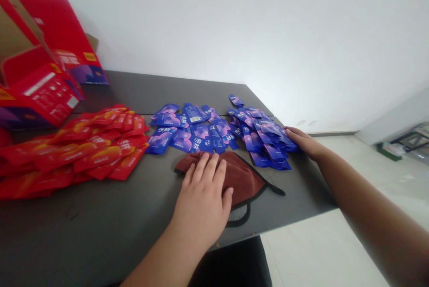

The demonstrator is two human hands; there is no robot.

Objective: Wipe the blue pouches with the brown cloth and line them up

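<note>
My left hand [203, 193] lies flat, fingers spread, on a brown cloth with black edging and loops [243, 177] near the table's front edge. My right hand [303, 141] is at the right side of a heap of blue-purple sachets [263, 132]. Its stretched fingers touch the heap's edge, though some are hidden behind it. A second, flatter group of the same blue sachets [196, 128] spreads out beyond the cloth. Left of them is a large pile of red-orange sachets [100, 144].
All of this is on a dark grey table [134, 224]. Open red cartons [43, 86] stand at the back left. A white wall [234, 23] rises behind the table. At the far right, a dark rack [414, 141] and a green box [389, 152] stand on the pale floor.
</note>
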